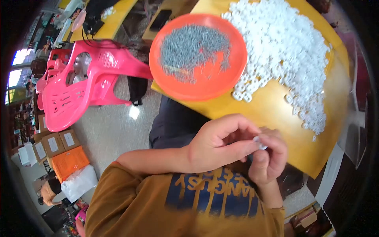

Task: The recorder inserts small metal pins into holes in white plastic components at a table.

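Note:
My left hand (219, 144) and my right hand (270, 154) meet in front of my chest, near the table's front edge. Both are closed in a pinch around a small white plastic piece (261, 145); the fingers cover most of it. Beyond them, a big heap of small white plastic pieces with holes (276, 43) spreads over the yellow table (272, 106). To its left, a round orange-red basin (185, 91) holds a mass of thin grey metal pins or nails (193, 41). A thin yellowish strip (175, 70) lies among them.
A pink plastic chair (98, 71) stands left of the table. Cardboard boxes (53, 144), an orange bundle (70, 162) and a white bag (81, 183) sit at the lower left. Behind the chair is another yellow table (122, 15); a dark phone-like object (160, 19) lies behind the basin.

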A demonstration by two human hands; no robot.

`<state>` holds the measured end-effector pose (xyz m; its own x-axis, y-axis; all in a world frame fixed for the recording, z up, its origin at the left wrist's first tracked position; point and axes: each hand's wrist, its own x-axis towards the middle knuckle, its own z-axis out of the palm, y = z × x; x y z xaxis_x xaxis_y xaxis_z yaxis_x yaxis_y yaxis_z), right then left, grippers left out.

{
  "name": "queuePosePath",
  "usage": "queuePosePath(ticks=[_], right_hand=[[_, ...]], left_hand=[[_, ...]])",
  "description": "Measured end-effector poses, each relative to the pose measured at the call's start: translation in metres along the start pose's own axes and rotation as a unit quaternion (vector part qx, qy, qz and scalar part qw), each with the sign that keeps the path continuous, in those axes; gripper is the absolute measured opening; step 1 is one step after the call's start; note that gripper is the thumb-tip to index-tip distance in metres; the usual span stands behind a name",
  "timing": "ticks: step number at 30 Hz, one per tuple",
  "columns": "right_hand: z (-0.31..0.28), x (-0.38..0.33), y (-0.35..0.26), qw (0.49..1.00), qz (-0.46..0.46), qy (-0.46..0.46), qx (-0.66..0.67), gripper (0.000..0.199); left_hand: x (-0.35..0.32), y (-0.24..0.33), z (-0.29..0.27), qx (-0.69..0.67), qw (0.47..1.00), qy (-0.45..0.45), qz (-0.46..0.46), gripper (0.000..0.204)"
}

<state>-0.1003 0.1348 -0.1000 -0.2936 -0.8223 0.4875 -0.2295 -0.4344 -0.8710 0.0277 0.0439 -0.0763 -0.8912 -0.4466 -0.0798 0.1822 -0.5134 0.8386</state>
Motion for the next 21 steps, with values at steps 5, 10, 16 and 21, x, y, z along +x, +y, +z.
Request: queuePosePath(ticks=[5, 10, 16, 21], right_hand=[[-0.008, 0.019, -0.007, 0.998, -0.011, -0.033, -0.061, 0.029], [-0.029, 0.047, -0.004, 0.992, 0.086, -0.046, -0.08, 0.028], [-0.039, 0.067, 0.028, 0.986, 0.117, -0.009, -0.121, 0.016], [-0.041, 0.071, 0.031, 0.981, 0.095, 0.004, -0.17, 0.011]], left_hand=[[0.013, 0.015, -0.003, 0.003, 0.998, 0.008, -0.069, 0.015], [0.043, 0.044, -0.008, 0.08, 0.994, 0.045, -0.057, 0.013], [0.117, 0.095, -0.038, 0.191, 0.974, 0.118, 0.034, 0.013], [0.215, 0.153, -0.087, 0.186, 0.945, 0.197, 0.182, 0.006]])
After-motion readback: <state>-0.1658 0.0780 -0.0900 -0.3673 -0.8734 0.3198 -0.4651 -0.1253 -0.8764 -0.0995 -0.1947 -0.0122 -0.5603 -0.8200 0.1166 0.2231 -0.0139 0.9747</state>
